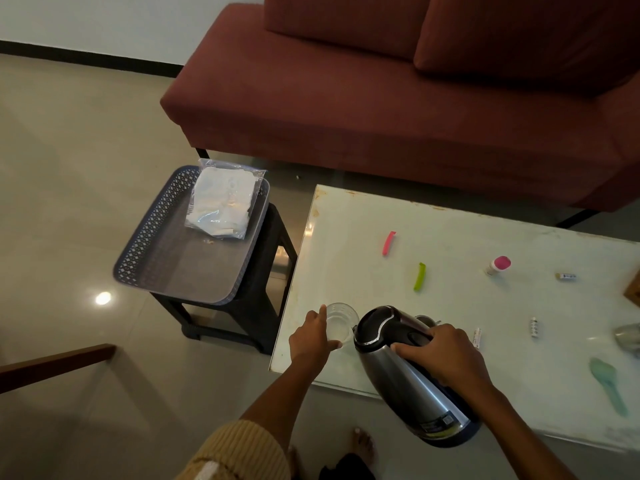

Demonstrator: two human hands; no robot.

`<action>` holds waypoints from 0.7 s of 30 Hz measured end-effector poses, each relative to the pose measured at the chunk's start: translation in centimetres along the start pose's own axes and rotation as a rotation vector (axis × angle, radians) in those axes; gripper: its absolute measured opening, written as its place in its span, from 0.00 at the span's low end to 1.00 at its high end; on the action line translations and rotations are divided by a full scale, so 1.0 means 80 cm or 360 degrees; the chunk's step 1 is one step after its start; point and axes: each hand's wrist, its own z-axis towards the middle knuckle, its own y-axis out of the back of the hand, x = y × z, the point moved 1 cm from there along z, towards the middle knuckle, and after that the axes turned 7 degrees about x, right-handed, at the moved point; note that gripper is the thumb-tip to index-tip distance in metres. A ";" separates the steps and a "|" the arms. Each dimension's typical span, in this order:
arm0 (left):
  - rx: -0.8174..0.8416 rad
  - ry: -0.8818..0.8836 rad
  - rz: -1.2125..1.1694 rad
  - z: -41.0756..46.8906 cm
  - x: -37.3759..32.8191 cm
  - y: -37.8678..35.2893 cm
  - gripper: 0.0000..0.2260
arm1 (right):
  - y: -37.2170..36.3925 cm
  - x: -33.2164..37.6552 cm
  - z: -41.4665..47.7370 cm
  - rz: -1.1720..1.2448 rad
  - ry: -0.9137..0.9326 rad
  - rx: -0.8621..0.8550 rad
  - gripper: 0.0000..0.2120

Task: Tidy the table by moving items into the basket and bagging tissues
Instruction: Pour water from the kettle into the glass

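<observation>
So the right hand [446,358] is clamped round the handle of the kettle [408,386], which is tipped over with its spout end right up against the glass [343,318]. The left hand [310,341] is wrapped round the far-left side of that glass.

What I'd worry about: the kettle's base hangs out past the near edge of the table [381,209], so one slip of that single-handed grip and it's heading for the floor, and there's a bare foot down there. If there's water in it, it could slop over the rim too. Can't tell whether anything's inside either one.

The basket [138,258] sits on a stool [256,282] well off to the kettle's left and further back, with the bag of tissues [221,206] already lying in it. Getting there means crossing the gap between table and stool, so both hands full is a bit dicey.

Beyond the kettle there's a pink clip [389,243] and a green clip [419,276], and further right a pink-capped bottle [498,265]. Nothing blocks the way left.
</observation>
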 end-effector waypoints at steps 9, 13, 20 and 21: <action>0.0002 -0.0004 0.0011 0.001 0.001 -0.001 0.37 | 0.000 -0.003 0.003 -0.0010 0.0002 0.0008 0.23; -0.0003 -0.0005 0.0007 0.000 0.001 -0.001 0.37 | -0.001 -0.003 0.004 -0.0022 -0.0002 0.0012 0.23; -0.0008 -0.0008 0.0013 0.000 0.001 0.000 0.36 | -0.001 -0.002 0.004 -0.0022 -0.0014 0.0003 0.24; -0.0008 -0.0009 0.0009 0.000 0.001 0.000 0.36 | -0.001 -0.002 0.004 -0.0021 -0.0016 0.0004 0.24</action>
